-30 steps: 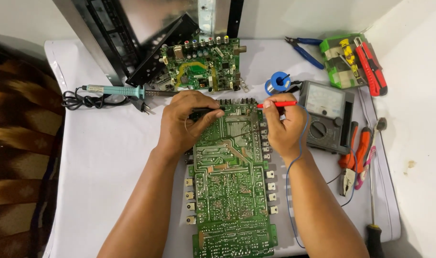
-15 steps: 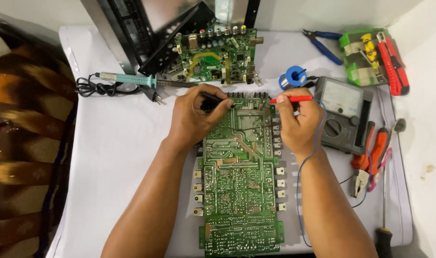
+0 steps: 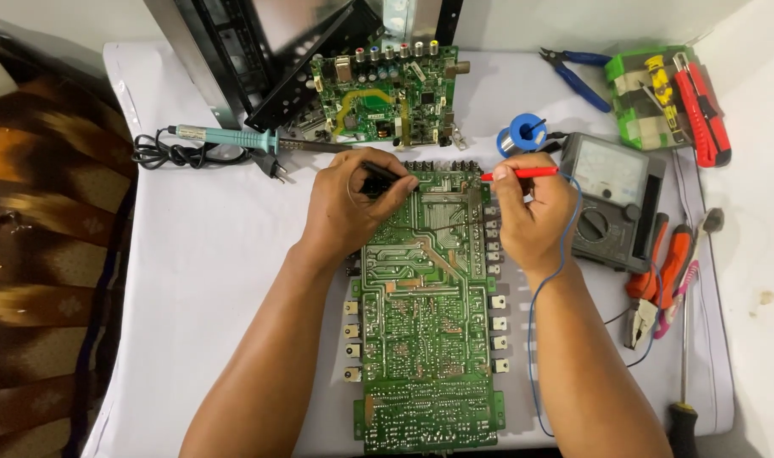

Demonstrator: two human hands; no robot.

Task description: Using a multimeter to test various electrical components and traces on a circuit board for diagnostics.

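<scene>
In the head view, my left hand (image 3: pixel 349 208) sits just above the centre of the frame, its fingers curled tight around a black probe (image 3: pixel 382 176) whose tip points right onto the top edge of the long green circuit board (image 3: pixel 425 339). My right hand (image 3: pixel 531 216) is just right of centre, fingers pinched on a red probe (image 3: pixel 522 174) that lies nearly level, tip pointing left toward the same top edge of the board. A thin blue lead (image 3: pixel 535 339) runs down from that hand along my forearm.

The board lies solder side up on the white table (image 3: pixel 192 280), stretching from the middle of the frame to the bottom edge, between my two forearms.

Just right of my right hand stands a grey analogue multimeter (image 3: pixel 611 199). Above it, near the top, is a blue solder spool (image 3: pixel 522 134), and a smaller green board (image 3: pixel 387 93) lies at top centre. A soldering iron with a teal handle (image 3: pixel 226 137) rests at upper left. Orange-handled pliers (image 3: pixel 658 280) lie at right, and blue-handled pliers (image 3: pixel 578 76) at upper right.
</scene>
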